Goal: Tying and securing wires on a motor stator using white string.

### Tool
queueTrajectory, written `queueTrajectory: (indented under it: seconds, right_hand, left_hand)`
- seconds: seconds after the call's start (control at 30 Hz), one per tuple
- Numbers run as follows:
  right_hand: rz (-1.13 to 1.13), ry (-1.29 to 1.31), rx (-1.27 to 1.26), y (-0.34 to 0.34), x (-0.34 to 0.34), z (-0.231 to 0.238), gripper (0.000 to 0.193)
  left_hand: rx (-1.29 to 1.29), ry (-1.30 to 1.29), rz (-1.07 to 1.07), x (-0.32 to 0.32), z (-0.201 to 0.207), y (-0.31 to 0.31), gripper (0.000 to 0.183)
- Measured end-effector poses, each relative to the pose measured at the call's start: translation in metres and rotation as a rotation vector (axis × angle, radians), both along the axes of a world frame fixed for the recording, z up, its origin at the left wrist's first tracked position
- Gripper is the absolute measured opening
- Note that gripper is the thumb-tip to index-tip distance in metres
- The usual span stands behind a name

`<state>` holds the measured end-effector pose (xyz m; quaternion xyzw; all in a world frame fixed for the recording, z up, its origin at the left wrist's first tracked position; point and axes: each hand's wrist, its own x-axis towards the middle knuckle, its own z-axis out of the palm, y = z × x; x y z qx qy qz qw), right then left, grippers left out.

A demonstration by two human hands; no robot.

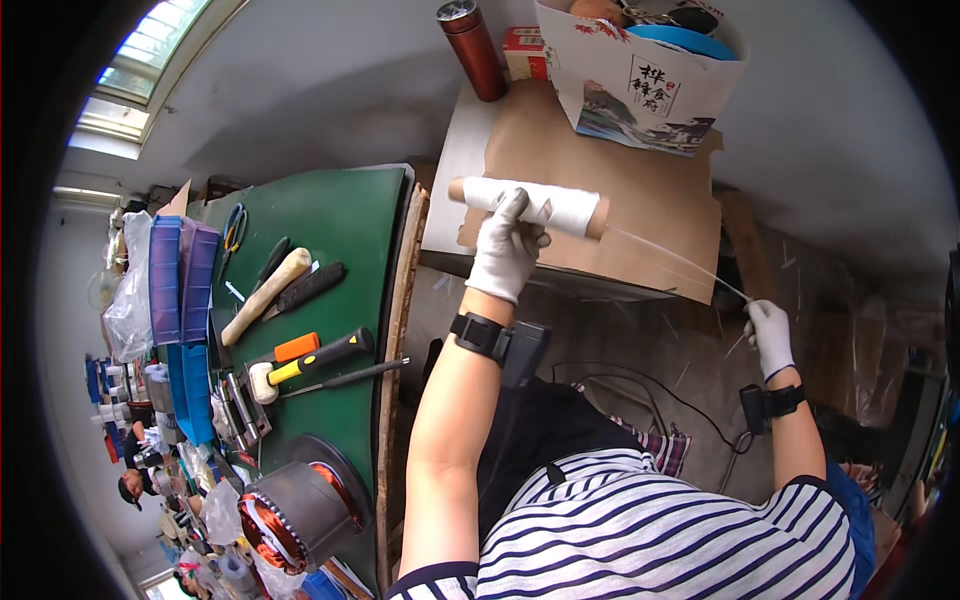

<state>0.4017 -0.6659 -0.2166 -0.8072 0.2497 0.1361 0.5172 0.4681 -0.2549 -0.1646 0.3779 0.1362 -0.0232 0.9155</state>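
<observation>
My left hand (506,255), in a white glove, grips a spool of white cord (574,209) wound on a brown cardboard tube. The spool lies nearly level, its right end tilted slightly down. From that end the white cord (680,262) runs down to the right, stretched thin through the air. My right hand (770,338), gloved too, is closed on the cord well out to the right, and a short tail hangs below the fingers. Both hands are raised above the floor, in front of a cardboard-covered table (600,160).
On the green workbench (330,220) at left lie a mallet (310,362), a wooden-handled tool (268,296), scissors (235,228) and a motor stator with copper windings (300,515). Blue bins (188,390) line its far side. A red flask (472,50) and paper bag (640,85) stand on the table.
</observation>
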Motion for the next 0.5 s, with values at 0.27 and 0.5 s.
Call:
queueTrajectory:
  seconds: [0.27,0.5]
  right_hand:
    - [-0.156,-0.252,0.092,-0.001,0.023,0.084,0.023]
    - [0.393,-0.328,0.095,0.07,0.02,0.159,0.026]
  left_hand:
    - [1.142,-0.057,0.12,0.01,-0.012,-0.004,0.032]
    - [1.483,0.09,0.144,-0.007,-0.013,-0.018,0.067]
